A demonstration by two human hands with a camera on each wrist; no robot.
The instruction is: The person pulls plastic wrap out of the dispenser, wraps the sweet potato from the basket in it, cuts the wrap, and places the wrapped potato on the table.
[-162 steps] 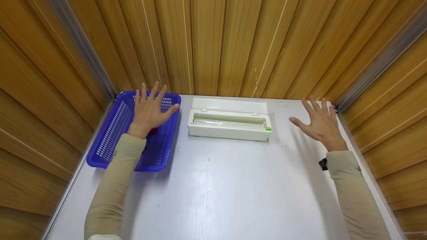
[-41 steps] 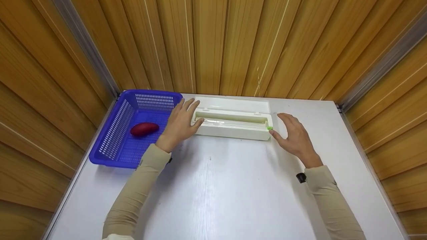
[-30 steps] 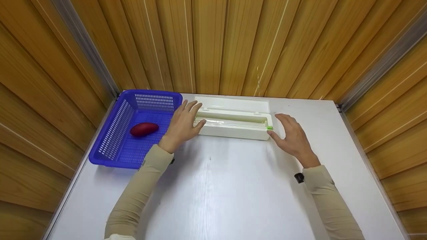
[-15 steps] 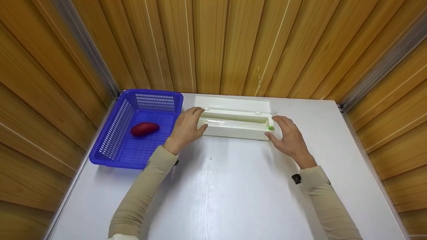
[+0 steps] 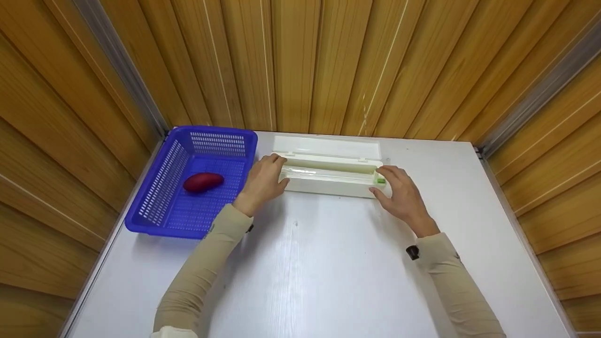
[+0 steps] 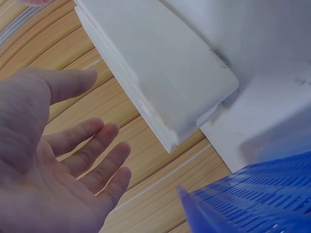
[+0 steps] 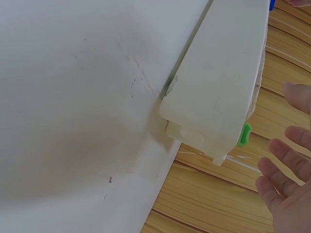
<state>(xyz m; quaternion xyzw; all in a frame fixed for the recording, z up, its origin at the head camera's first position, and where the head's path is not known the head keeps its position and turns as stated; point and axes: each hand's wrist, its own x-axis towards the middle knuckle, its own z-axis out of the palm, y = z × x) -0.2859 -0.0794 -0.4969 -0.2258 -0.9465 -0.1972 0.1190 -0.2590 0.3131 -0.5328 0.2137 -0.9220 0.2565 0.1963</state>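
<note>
A white cling film dispenser [image 5: 328,188] lies lengthwise near the table's back edge, its lid [image 5: 326,147] tipped back. Inside rests a clear roll of cling film [image 5: 324,173]; a green slider [image 5: 381,181] sits at the right end. My left hand [image 5: 263,180] hovers by the dispenser's left end. In the left wrist view a gap shows between its loosely bent fingers [image 6: 104,170] and the white casing [image 6: 160,63]. My right hand [image 5: 400,195] is at the opposite end, beside the slider. The right wrist view shows those fingers [image 7: 282,160] apart from the casing [image 7: 218,73], holding nothing.
At the left stands a blue perforated basket [image 5: 164,231] with a dark red oblong object [image 5: 203,182] in it. My left forearm passes close to its right side. Wood-patterned walls [image 5: 310,65] enclose the white table [image 5: 319,272] at the back and sides.
Earlier my hands were spread wide, the left above the basket. Both have come inward to the dispenser's ends, and lately they have edged closer with fingers bending slightly. The dispenser stays put.
</note>
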